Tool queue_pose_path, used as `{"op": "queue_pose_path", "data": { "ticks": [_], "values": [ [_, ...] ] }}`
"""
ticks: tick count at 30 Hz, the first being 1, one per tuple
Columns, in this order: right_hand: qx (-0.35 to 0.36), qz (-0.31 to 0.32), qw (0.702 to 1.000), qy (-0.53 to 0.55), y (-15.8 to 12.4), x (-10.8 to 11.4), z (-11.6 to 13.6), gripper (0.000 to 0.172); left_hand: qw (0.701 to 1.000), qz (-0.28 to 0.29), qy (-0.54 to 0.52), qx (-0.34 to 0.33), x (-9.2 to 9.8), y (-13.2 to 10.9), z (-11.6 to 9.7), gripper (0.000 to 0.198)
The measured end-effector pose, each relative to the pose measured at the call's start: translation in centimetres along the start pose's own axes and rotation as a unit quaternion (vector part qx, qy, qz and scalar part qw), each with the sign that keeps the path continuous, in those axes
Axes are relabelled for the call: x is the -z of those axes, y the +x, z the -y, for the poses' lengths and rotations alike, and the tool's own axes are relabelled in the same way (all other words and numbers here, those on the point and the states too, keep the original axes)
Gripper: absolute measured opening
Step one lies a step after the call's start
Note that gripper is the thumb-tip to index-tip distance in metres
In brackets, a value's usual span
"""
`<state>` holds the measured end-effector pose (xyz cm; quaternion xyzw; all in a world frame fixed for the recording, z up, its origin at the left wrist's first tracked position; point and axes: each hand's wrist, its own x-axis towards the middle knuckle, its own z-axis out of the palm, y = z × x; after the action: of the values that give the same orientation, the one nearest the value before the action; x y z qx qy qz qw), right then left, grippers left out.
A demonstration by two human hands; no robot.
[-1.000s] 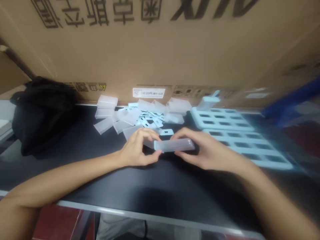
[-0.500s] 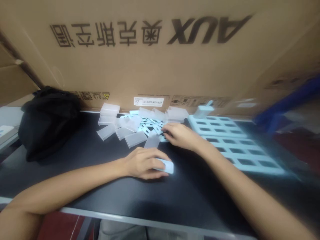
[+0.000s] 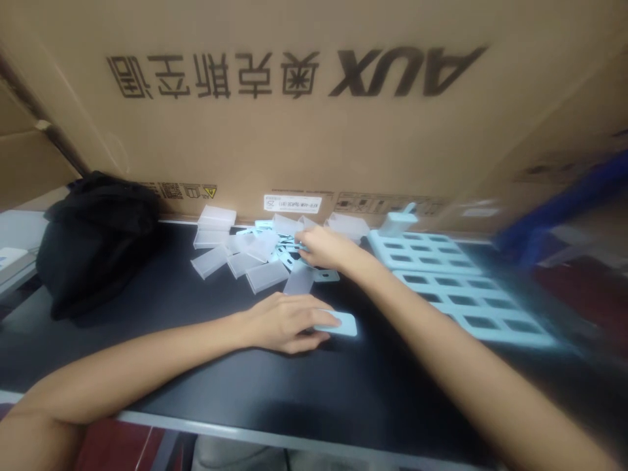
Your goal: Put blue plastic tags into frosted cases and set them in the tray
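A big brown box (image 3: 304, 124) stood at the back of the tabletop (image 3: 196, 366). It was upside down, so its dark print read "AUX" the wrong way up, with a row of Chinese signs beside it. Low on the box were a small white label (image 3: 292, 203) and a yellow warning mark (image 3: 208, 191); their words were too small to read.

A black bag (image 3: 93, 239) sat on the left. Two pale blue trays (image 3: 461, 288) with rows of holes lay flat on the right.

Between them was a pile of clear caps (image 3: 230, 252) mixed with little blue tags (image 3: 287, 252).

The right hand (image 3: 326, 248) was in that pile. Its fingers were curled on a blue tag, but I could not tell if they really held it.

The left hand (image 3: 287, 322) lay flat near the front, well apart from the pile. Its fingers were stretched out and pressed down on a small blue piece (image 3: 343, 324). That piece lay flat on the tabletop, and its right end poked out past the fingertips.
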<state>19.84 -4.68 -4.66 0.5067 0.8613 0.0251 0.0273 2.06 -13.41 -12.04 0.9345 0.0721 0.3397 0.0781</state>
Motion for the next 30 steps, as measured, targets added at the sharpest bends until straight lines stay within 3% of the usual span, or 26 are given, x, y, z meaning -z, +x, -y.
{"op": "queue_pose_path", "data": {
  "ticks": [5, 9, 14, 20, 26, 30],
  "values": [
    [-0.031, 0.014, 0.999, -0.025, 0.2, -0.4, 0.3, 0.032, 0.995, 0.064, 0.05, 0.064, 0.0, 0.0, -0.3, 0.032],
    [0.002, 0.004, 1.0, -0.025, 1.1, -0.7, 0.4, 0.032, 0.99, 0.088, 0.076, 0.081, 0.1, 0.0, -0.5, 0.042],
    [0.057, -0.013, 0.998, -0.017, 3.2, -1.0, 1.0, 0.029, 0.99, 0.09, 0.053, 0.098, 0.1, 0.0, -0.5, 0.047],
    [0.073, -0.031, 0.997, -0.009, 4.2, -1.1, 1.4, 0.032, 0.991, 0.088, 0.036, 0.095, 0.0, -0.1, -0.3, 0.051],
    [0.05, -0.057, 0.997, 0.021, 3.0, -0.4, 0.7, 0.04, 0.988, 0.089, 0.039, 0.123, 0.2, 0.0, -0.5, 0.059],
    [0.041, -0.079, 0.994, 0.062, -0.2, 0.8, -0.7, 0.05, 0.977, 0.11, 0.061, 0.171, 0.4, 0.2, -0.6, 0.069]
  ]
}}
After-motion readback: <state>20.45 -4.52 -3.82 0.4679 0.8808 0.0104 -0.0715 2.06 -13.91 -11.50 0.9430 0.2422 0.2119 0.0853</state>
